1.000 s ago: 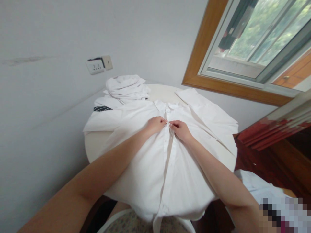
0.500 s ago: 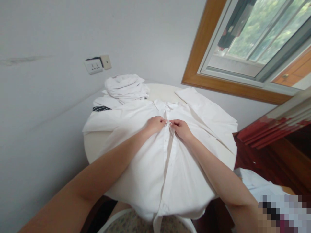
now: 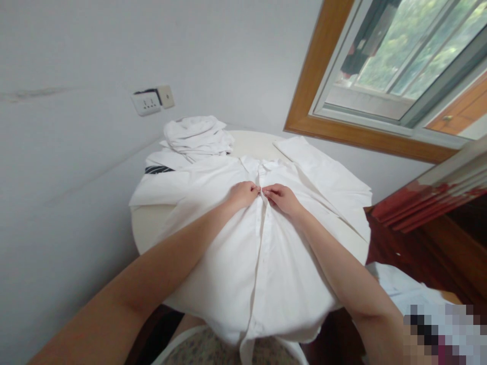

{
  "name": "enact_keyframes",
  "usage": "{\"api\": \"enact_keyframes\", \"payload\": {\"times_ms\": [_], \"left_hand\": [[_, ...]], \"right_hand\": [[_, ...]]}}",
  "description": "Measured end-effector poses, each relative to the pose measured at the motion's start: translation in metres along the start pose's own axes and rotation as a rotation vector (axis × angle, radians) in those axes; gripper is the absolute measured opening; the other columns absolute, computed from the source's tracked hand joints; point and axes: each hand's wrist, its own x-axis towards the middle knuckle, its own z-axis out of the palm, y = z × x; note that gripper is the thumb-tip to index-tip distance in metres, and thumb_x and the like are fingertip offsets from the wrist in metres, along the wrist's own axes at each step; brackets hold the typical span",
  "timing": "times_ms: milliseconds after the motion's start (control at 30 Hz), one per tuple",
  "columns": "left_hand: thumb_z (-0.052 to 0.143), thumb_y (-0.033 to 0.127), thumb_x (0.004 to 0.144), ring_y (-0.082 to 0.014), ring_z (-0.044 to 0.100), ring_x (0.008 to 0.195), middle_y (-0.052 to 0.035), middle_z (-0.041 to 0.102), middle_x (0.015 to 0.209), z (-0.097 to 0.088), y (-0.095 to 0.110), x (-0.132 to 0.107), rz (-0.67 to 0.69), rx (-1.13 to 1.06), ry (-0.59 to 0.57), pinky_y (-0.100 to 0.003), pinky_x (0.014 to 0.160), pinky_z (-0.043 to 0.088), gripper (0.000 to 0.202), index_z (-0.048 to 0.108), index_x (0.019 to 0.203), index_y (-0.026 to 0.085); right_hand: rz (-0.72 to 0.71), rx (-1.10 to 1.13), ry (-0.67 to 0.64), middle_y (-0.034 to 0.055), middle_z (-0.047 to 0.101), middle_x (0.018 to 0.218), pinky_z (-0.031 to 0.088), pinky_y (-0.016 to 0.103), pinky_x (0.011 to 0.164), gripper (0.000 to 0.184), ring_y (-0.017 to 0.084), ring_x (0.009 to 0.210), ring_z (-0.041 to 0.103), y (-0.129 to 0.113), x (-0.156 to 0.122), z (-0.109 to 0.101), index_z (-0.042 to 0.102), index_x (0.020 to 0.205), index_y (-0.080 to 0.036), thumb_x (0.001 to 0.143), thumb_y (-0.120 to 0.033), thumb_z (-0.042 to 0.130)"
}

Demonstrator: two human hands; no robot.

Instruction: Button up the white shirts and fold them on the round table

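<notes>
A white button-up shirt (image 3: pixel 220 263) lies front side up over a round table, its collar away from me and its hem hanging over the near edge. At the upper front opening, my left hand (image 3: pixel 244 194) pinches the edge of one front panel. My right hand (image 3: pixel 282 198) pinches the other panel's edge just beside it, and the fingertips of both hands nearly meet. Below them the two front edges run down close together, with small buttons along the strip. Any button between my fingers is hidden.
The cream round table (image 3: pixel 251 142) stands against the wall. A pile of folded white clothes (image 3: pixel 196 136) sits at its back left, beside a black striped cloth (image 3: pixel 159 170). Light-coloured clothing (image 3: pixel 399 289) lies lower right, near a red and white curtain (image 3: pixel 429 197).
My right hand has shifted slightly left, towards my left hand. The shirt's two front edges below have drawn closer together. My left hand has hardly moved.
</notes>
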Motion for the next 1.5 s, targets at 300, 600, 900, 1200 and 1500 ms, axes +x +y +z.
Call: {"api": "enact_keyframes", "payload": {"times_ms": [300, 600, 900, 1200, 1500], "left_hand": [[0.04, 0.035, 0.091, -0.0212, 0.064, 0.093, -0.0083, 0.072, 0.099, 0.001, -0.002, 0.001, 0.003, 0.014, -0.002, -0.027, 0.075, 0.045, 0.036, 0.072, 0.094, 0.019], [0.039, 0.031, 0.092, -0.0217, 0.063, 0.101, -0.0085, 0.071, 0.106, -0.001, 0.003, -0.002, -0.014, 0.052, -0.015, -0.028, 0.081, 0.046, 0.035, 0.071, 0.099, 0.018], [0.037, 0.03, 0.092, -0.0222, 0.061, 0.108, -0.0074, 0.069, 0.114, -0.001, 0.005, -0.001, -0.033, 0.084, -0.046, -0.029, 0.086, 0.046, 0.037, 0.07, 0.104, 0.02], [0.038, 0.035, 0.091, -0.0208, 0.064, 0.098, -0.0077, 0.072, 0.104, 0.003, 0.0, 0.003, 0.025, 0.052, -0.053, -0.027, 0.077, 0.045, 0.038, 0.072, 0.097, 0.02], [0.044, 0.04, 0.089, -0.0203, 0.065, 0.093, -0.0068, 0.073, 0.098, 0.005, 0.003, -0.002, 0.009, 0.043, 0.01, -0.025, 0.074, 0.044, 0.035, 0.072, 0.093, 0.021]], "right_hand": [[-0.031, -0.039, 0.108, 0.0019, 0.063, 0.072, 0.041, 0.024, 0.064, 0.025, 0.013, 0.066, 0.054, 0.001, 0.006, 0.002, 0.074, 0.089, -0.017, 0.077, -0.035, 0.062], [0.025, 0.049, 0.066, -0.0004, 0.059, 0.063, 0.035, 0.023, 0.052, 0.032, 0.011, 0.054, 0.047, 0.004, 0.008, 0.003, 0.073, 0.089, -0.016, 0.073, -0.042, 0.065], [0.057, 0.105, 0.03, -0.0004, 0.059, 0.06, 0.032, 0.022, 0.048, 0.035, 0.01, 0.049, 0.043, 0.004, 0.01, 0.002, 0.072, 0.087, -0.014, 0.069, -0.043, 0.068], [-0.07, -0.096, 0.048, 0.0013, 0.066, 0.07, 0.04, 0.021, 0.06, 0.021, 0.011, 0.062, 0.055, 0.008, 0.012, 0.005, 0.07, 0.084, -0.015, 0.078, -0.031, 0.058], [-0.089, -0.244, 0.098, -0.0011, 0.064, 0.072, 0.04, 0.021, 0.063, 0.012, 0.01, 0.064, 0.054, 0.004, 0.012, 0.01, 0.066, 0.084, -0.017, 0.077, -0.021, 0.057]]}}
